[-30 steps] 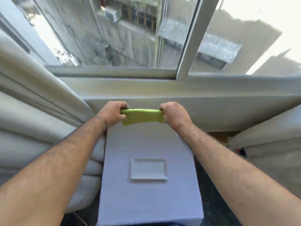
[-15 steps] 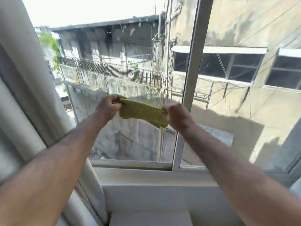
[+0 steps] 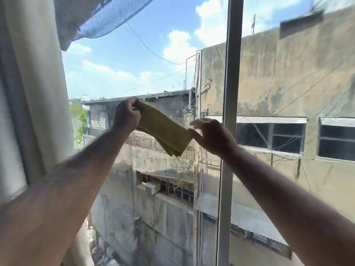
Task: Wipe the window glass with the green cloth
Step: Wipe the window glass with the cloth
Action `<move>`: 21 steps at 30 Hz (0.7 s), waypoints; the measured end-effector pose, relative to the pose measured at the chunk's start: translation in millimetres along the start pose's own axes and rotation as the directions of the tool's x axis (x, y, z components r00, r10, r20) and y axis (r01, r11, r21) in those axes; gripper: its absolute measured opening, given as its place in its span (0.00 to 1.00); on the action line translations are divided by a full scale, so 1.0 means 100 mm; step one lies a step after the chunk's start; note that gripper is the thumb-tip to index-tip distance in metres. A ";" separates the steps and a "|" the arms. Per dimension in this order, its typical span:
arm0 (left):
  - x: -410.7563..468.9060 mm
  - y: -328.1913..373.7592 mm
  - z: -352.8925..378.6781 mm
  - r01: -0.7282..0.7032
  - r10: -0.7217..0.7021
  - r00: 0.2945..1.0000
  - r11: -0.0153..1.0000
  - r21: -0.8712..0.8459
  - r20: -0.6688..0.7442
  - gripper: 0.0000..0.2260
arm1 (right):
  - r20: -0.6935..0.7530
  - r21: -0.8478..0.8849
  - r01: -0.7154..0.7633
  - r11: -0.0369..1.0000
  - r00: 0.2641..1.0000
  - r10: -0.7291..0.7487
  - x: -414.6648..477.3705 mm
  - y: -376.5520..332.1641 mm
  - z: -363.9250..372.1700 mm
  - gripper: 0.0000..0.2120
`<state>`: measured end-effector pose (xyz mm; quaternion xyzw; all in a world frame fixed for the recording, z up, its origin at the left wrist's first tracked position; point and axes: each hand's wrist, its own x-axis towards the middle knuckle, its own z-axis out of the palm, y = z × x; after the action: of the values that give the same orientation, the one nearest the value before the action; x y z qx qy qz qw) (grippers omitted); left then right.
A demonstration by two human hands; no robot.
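The folded green cloth (image 3: pixel 163 131) is held up in front of the left pane of window glass (image 3: pixel 134 64), slanting down to the right. My left hand (image 3: pixel 125 116) grips its upper left end in a closed fist. My right hand (image 3: pixel 213 138) is at the cloth's right end with its fingers spread and blurred; only the thumb tip touches the cloth's edge. The cloth's lower right corner droops free. Whether the cloth touches the glass cannot be told.
A white vertical window frame bar (image 3: pixel 230 93) runs just right of my right hand and splits the glass into two panes. A pale curtain (image 3: pixel 34 93) hangs along the left edge. A blue mesh fabric (image 3: pixel 99 18) hangs at the top left.
Both hands have raised the cloth from sill height up to the glass, and my view has tilted up. My right hand's fingers have loosened from the cloth's right end.
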<state>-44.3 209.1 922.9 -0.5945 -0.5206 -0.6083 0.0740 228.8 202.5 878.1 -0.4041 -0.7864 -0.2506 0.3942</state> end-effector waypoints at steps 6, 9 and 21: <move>0.59 -0.18 0.11 -0.177 0.181 0.983 0.937 0.303 0.014 0.20 | -0.260 -0.308 -0.166 0.937 0.962 0.084 0.42 0.86 0.16 0.41; 0.76 -0.22 0.29 -0.244 0.288 0.956 0.890 0.385 -0.061 0.16 | -0.246 -0.422 -0.177 0.889 0.966 0.076 0.47 1.09 0.39 0.44; 0.58 -0.77 1.05 -0.362 0.423 0.845 0.903 0.233 -0.328 0.12 | -0.419 -0.391 -0.178 0.903 0.908 -0.002 0.45 1.24 0.58 0.39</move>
<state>-47.8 349.8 901.5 -0.5549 -0.4116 -0.6369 0.3421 292.1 331.6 891.5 -0.4539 -0.5941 -0.4744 0.4647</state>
